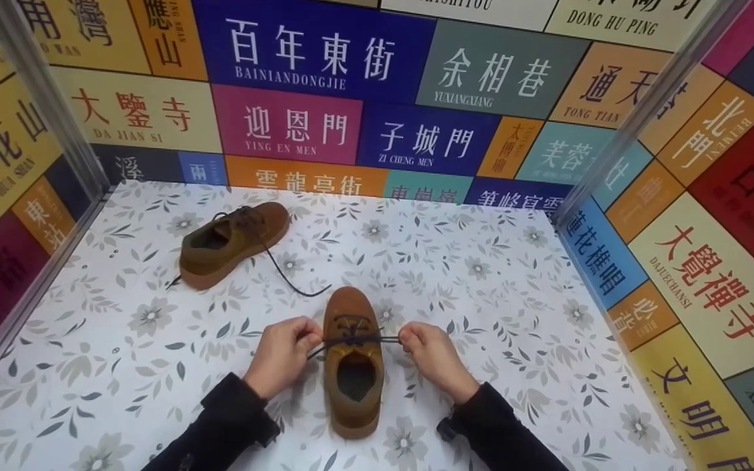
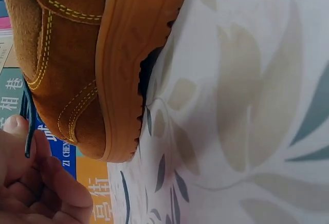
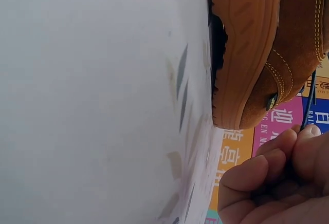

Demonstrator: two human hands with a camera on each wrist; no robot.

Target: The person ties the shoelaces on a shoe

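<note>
A brown suede shoe [image 1: 351, 302] with a tan sole stands upright on the patterned surface, its toe pointing away from me. Dark laces [image 1: 389, 339] are crossed over its front opening and run out sideways to both hands. On the left side, my left hand [image 1: 283, 353] pinches one lace end between thumb and fingers; the left wrist view shows this dark lace [image 2: 29, 113] passing over the fingertips. Opposite it, my right hand [image 1: 436, 354] grips the other side of the lacing, drawn straight out from the shoe. Yellow stitching lines the shoe's side [image 3: 293, 44] in the right wrist view.
The matching brown shoe [image 1: 236, 239] stands farther back on the left, a loose lace [image 1: 285, 275] trailing from it toward the near shoe. White floral covering [image 1: 482, 288] lies beneath both. Colourful lettered panels [image 1: 315, 52] enclose the back and sides, with metal posts at the corners.
</note>
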